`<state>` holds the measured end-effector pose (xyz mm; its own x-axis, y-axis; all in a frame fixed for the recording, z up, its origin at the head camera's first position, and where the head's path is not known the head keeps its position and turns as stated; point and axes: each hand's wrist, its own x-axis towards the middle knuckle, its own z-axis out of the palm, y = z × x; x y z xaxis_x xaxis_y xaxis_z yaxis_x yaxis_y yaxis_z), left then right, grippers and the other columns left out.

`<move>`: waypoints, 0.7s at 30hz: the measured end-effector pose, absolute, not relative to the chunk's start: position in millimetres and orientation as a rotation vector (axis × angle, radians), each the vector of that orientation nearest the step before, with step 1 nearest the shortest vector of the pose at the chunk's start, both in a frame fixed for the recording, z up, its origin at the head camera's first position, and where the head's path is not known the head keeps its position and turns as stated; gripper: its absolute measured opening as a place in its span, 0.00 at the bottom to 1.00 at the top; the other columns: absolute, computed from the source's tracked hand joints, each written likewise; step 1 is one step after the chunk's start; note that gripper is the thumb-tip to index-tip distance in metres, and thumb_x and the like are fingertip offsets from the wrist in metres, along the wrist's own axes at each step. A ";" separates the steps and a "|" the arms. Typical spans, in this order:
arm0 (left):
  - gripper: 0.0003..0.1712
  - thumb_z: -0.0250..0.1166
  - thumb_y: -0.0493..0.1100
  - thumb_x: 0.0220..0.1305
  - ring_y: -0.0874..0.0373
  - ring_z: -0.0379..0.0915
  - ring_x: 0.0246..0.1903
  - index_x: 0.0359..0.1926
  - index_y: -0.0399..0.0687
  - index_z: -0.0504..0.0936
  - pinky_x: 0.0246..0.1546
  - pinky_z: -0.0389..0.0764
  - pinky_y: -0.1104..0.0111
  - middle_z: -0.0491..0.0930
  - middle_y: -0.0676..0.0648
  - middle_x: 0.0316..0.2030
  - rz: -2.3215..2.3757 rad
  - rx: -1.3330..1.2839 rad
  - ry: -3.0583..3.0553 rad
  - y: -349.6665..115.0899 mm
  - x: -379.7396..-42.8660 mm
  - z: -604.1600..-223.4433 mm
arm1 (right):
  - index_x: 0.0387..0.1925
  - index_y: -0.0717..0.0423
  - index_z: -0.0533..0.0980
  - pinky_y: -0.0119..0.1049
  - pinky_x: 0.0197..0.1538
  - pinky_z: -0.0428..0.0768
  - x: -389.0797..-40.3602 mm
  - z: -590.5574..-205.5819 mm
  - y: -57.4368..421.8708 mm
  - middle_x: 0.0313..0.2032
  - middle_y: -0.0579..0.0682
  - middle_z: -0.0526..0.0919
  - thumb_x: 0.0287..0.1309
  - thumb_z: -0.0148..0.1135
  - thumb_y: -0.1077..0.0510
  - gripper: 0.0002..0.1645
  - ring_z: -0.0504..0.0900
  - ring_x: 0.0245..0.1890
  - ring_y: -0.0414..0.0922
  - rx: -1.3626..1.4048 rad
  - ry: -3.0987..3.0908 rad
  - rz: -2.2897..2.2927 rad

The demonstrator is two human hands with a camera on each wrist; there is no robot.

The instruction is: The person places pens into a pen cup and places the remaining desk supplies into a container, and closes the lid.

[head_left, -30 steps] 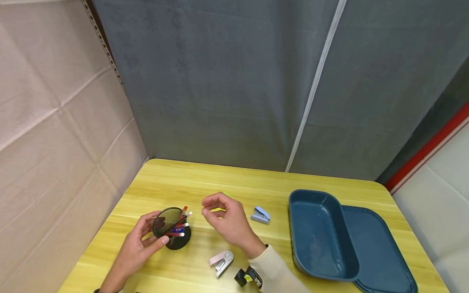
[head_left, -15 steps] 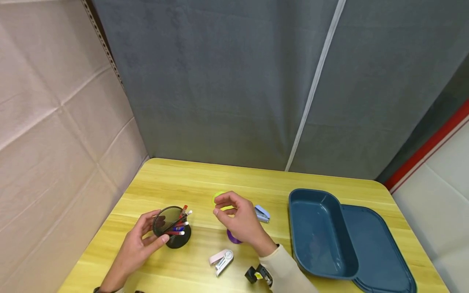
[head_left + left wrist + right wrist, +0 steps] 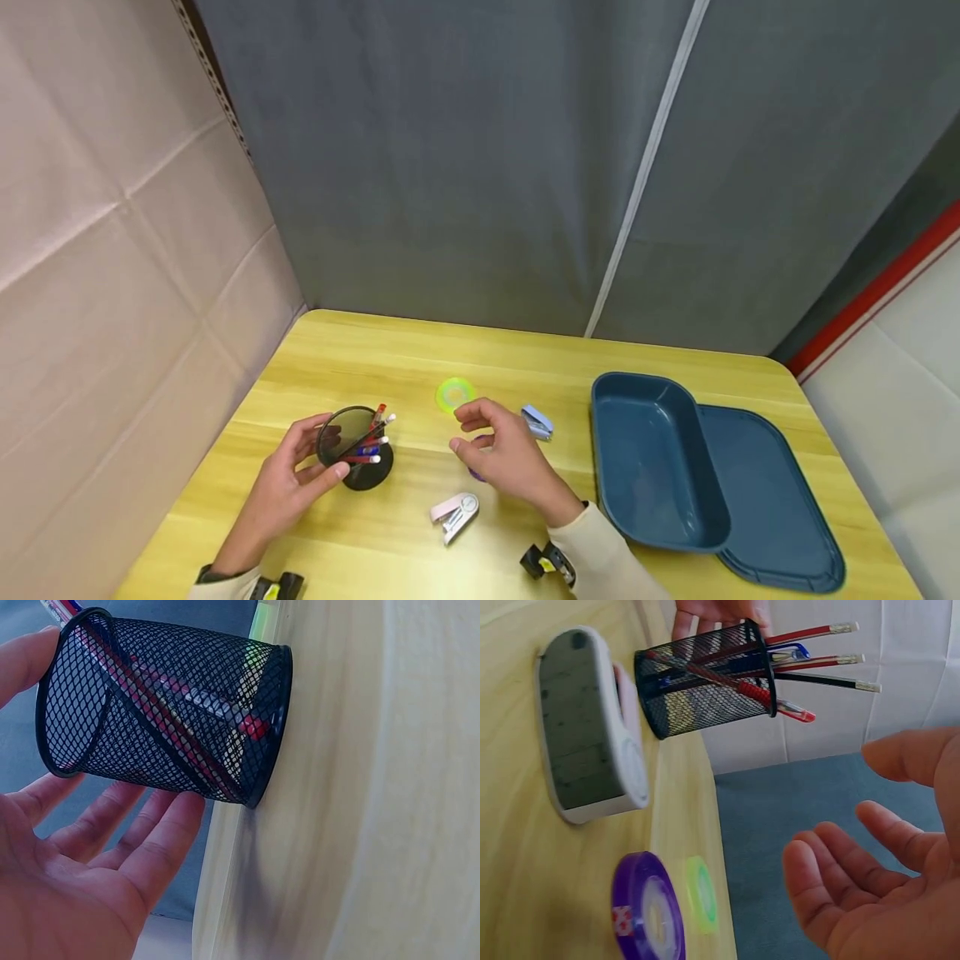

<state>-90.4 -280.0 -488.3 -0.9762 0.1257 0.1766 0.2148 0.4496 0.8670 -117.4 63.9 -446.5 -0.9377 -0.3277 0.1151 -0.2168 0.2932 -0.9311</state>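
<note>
My left hand (image 3: 281, 487) holds a black mesh pen holder (image 3: 165, 705), thumb at its rim and fingers along its side. The pen holder stands on the table with pencils and pens inside, including a red pencil (image 3: 810, 634) and a red-capped pen (image 3: 795, 712). My right hand (image 3: 513, 454) hovers with relaxed fingers and nothing between them. Beneath it a purple tape roll (image 3: 634, 874) is partly covered in the head view. A yellow-green tape roll (image 3: 443, 395) lies just beyond that hand. Nearer me sits a pink and white stapler (image 3: 455, 517).
A blue stapler (image 3: 537, 422) lies right of my right hand. Further right stands a dark blue bin (image 3: 652, 467), overlapping its flat lid (image 3: 783, 500) on the wooden table (image 3: 375, 342). A grey curtain (image 3: 435, 167) hangs behind the table.
My right hand has moved right, away from the pen holder, uncovering the yellow-green tape roll and part of the purple one. My left hand stays at the pen holder. The head view has tilted slightly.
</note>
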 end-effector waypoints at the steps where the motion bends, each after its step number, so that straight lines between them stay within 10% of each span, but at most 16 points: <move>1: 0.40 0.73 0.38 0.69 0.72 0.77 0.60 0.76 0.43 0.65 0.51 0.84 0.75 0.78 0.32 0.65 -1.571 -0.303 -2.600 -280.8 -90.5 -488.1 | 0.56 0.54 0.80 0.49 0.56 0.88 -116.7 -447.3 63.9 0.54 0.54 0.85 0.66 0.73 0.55 0.20 0.85 0.55 0.58 -0.512 2.446 -1.715; 21: 0.41 0.73 0.38 0.68 0.69 0.78 0.61 0.77 0.46 0.65 0.52 0.82 0.76 0.79 0.33 0.65 -1.578 -0.268 -2.595 -282.5 -92.0 -491.5 | 0.60 0.58 0.78 0.54 0.57 0.86 -110.3 -460.0 89.7 0.56 0.59 0.84 0.65 0.73 0.57 0.24 0.83 0.55 0.57 -0.282 2.579 -1.547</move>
<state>-92.0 -282.5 -491.5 -0.9802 0.1014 0.1699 0.1975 0.4498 0.8710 -110.3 89.7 -460.0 -0.9754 -0.2205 -0.0079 -0.0969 0.4601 -0.8826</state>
